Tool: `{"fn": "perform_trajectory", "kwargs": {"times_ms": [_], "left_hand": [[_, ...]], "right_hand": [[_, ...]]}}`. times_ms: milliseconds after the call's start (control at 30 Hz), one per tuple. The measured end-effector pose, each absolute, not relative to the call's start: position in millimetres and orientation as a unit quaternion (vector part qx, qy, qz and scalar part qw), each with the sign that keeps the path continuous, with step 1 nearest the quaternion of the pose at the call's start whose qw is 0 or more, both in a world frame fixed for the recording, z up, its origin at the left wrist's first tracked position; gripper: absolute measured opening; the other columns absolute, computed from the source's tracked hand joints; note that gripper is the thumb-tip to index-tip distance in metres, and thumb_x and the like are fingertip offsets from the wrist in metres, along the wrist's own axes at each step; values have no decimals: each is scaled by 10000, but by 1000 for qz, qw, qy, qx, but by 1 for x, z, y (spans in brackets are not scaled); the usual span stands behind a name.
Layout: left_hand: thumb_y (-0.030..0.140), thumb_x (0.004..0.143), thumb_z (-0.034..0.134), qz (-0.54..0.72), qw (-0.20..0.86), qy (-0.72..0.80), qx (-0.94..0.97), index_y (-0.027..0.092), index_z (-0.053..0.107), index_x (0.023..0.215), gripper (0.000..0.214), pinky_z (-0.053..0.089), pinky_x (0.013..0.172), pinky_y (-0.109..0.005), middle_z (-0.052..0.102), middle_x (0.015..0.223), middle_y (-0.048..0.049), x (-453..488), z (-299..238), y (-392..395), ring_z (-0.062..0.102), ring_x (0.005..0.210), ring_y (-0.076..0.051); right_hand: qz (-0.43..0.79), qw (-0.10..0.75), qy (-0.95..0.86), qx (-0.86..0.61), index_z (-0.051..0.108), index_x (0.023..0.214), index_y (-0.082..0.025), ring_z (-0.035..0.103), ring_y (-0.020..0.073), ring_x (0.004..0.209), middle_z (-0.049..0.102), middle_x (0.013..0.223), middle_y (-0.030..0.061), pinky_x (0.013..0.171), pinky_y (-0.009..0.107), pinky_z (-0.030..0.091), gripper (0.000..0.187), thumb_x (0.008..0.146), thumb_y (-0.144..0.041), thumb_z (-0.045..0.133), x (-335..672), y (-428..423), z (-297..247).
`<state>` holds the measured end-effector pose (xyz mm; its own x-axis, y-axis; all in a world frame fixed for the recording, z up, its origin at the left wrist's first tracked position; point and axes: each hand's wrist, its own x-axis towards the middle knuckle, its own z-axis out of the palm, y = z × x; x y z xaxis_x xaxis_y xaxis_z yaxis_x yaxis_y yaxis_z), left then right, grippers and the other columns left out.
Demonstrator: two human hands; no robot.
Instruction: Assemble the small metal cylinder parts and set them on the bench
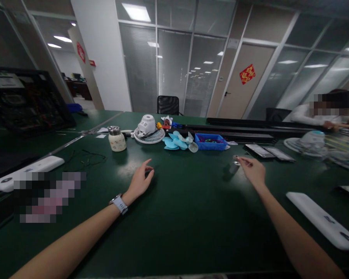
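My left hand (pixel 141 179), with a watch (pixel 119 204) on its wrist, hovers over or rests on the green table (pixel 186 221); its fingers are loosely curved and apart, holding nothing. On the right, my right hand (pixel 253 171) pinches a small piece, seemingly metallic, between thumb and fingertips; it is too small to name. Just below those fingertips is a small silver cylinder (pixel 235 167). Whether the pinched piece is joined to the cylinder, I cannot tell.
Behind my hands lie light-blue fan blades (pixel 176 141), a white fan part (pixel 147 124), a blue tray (pixel 211 142) of small parts and a cream flask (pixel 117 140). White panels (pixel 322 221) flank both sides. Long black bars lie at the back. A person (pixel 305 114) sits far right.
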<state>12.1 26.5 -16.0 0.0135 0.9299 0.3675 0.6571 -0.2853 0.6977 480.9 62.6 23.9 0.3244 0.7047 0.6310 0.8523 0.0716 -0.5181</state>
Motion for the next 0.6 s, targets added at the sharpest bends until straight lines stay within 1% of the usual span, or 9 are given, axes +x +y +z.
{"fn": "perform_trajectory", "kwargs": {"times_ms": [67,133,300,400,500,600], "left_hand": [[392,884,474,411,166,572,690,191,382,1385,547,462,867,-399,639,1093,-95,12,-17,27,599,999,-228],[376,884,477,415,162,571,690,183,386,1378,538,465,860,-390,642,1080,-98,12,-17,27,602,988,-222],[349,878,491,412,160,571,692,178,392,1372,533,462,864,-385,645,1077,-99,13,-16,27,592,999,-222],[345,873,498,411,161,574,690,178,392,1375,540,462,861,-387,647,1069,-100,14,-15,26,594,987,-222],[347,874,495,413,161,571,692,181,394,1376,538,461,861,-391,649,1063,-98,14,-15,26,596,979,-222],[352,875,492,414,160,571,691,182,393,1376,538,459,864,-392,648,1061,-96,13,-15,26,594,985,-223]], "right_hand": [[-70,410,-570,-709,761,938,-154,499,182,591,627,729,95,561,310,355,617,762,-683,496,499,65,21],[-56,385,-573,-721,758,961,-167,507,184,587,641,739,93,559,311,359,576,767,-650,512,504,67,16],[-56,377,-564,-732,756,981,-184,538,205,621,667,783,100,571,322,372,521,780,-601,518,497,68,12],[-59,368,-568,-734,754,992,-185,540,211,624,673,780,105,579,325,379,527,783,-604,514,495,67,12],[-55,354,-571,-739,763,962,-175,543,217,635,668,771,115,590,328,386,527,775,-608,527,496,64,15],[-75,357,-576,-732,756,990,-208,556,220,697,664,813,112,634,333,398,490,786,-595,535,501,66,22]]}}
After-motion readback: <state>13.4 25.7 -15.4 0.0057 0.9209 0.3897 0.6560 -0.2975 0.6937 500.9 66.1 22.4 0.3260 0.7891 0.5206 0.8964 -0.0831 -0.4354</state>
